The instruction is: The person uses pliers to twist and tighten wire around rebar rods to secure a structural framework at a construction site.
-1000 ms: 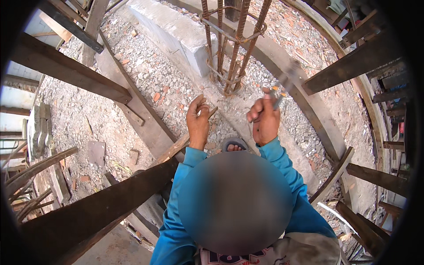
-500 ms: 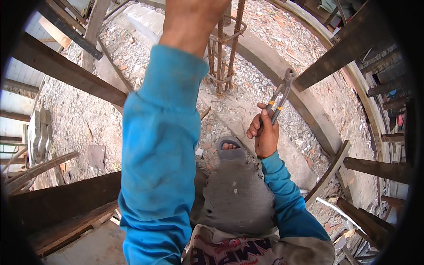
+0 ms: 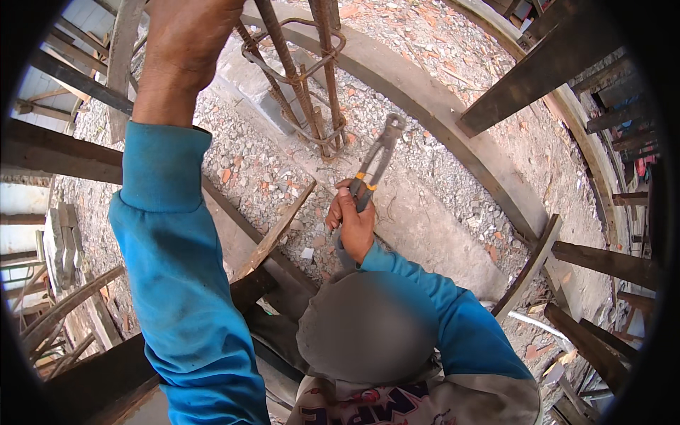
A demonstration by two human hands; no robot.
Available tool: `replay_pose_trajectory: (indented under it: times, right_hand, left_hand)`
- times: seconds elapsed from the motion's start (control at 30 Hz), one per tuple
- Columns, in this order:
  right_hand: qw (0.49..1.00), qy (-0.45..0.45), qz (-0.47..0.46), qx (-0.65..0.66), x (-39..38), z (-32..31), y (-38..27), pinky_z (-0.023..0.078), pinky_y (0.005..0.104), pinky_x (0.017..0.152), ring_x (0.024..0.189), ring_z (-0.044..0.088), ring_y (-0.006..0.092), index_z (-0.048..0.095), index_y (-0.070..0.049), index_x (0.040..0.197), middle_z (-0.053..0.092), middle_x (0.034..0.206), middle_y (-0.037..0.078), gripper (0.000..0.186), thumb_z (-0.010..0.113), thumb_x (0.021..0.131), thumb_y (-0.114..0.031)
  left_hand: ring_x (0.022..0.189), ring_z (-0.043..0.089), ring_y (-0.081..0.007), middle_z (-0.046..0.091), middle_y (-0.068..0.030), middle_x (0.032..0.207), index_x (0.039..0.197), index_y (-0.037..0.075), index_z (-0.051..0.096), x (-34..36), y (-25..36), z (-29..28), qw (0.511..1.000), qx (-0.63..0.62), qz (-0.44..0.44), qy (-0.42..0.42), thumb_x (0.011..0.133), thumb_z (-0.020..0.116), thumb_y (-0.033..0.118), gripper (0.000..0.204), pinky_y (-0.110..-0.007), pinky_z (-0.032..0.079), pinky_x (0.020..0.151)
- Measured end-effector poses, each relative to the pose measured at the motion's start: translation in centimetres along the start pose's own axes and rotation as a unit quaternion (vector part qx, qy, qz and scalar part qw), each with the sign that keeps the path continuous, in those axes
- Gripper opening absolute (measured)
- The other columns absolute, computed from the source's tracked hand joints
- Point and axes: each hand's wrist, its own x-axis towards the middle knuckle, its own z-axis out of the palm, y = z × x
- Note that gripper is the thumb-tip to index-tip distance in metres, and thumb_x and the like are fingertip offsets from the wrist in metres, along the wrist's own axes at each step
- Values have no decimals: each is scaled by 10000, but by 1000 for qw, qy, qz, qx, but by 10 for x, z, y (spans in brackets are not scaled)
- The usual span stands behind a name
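Note:
My left hand [image 3: 185, 39] is raised at the top left, and the picture's upper edge cuts off its fingers. What it holds, if anything, cannot be seen. Just right of it stands a cage of rusty rebar [image 3: 292, 67], its upright rods ringed by bent stirrups. Lower and nearer to me, my right hand [image 3: 354, 225] is closed round the dark handles of steel end-cutting pincers [image 3: 382, 154] with yellow-orange bands. The pincers' head points up and away, to the right of the rebar cage and apart from it.
Rubble and brick bits [image 3: 234, 159] cover the ground. A long concrete beam [image 3: 432, 113] curves behind the cage toward the right. Wooden posts [image 3: 538, 85] and planks lean in on both sides. A short wood strip [image 3: 276, 230] slants up beside my right hand.
My left arm and hand have shifted left in the picture. My right hand, still gripping the pincers, has also moved left, nearer the rebar cage. The view itself has shifted, with more cage showing.

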Motion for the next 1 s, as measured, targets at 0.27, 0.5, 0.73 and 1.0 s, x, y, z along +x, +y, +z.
replay_pose_trajectory:
  times: [0.27,0.5,0.73,1.0]
  right_hand:
    - [992,-39,-15,-123,-1,-35,27,352,234,427,473,395,50,509,-64,1127,438,623,-29,172,503,990,-167]
    - [982,167,61,-58,-48,-137,48,349,243,391,447,413,67,524,-54,1102,455,615,-13,176,522,959,-157]
    - [967,212,128,-63,-66,-186,44,350,255,391,450,416,71,531,-46,1125,460,613,-10,219,526,964,-195]
    - [994,48,88,-48,-19,-114,23,375,244,428,470,457,78,531,-33,1224,502,626,-2,330,524,983,-258]
  left_hand:
    - [1053,521,-186,569,-102,1134,1254,-31,471,17,-38,-14,1000,12,9,-8,769,687,211,583,-311,387,950]
    - [1045,541,-192,535,-100,1141,1119,-27,570,25,-93,2,974,-20,138,178,825,637,228,395,-320,401,952]
    - [1089,585,-203,617,-122,1117,1097,11,612,44,-136,-20,961,39,250,109,900,525,149,255,-384,424,977]
    - [1117,538,-194,613,-103,1134,1033,2,653,47,-121,-16,969,-25,185,162,867,526,257,330,-406,367,993]
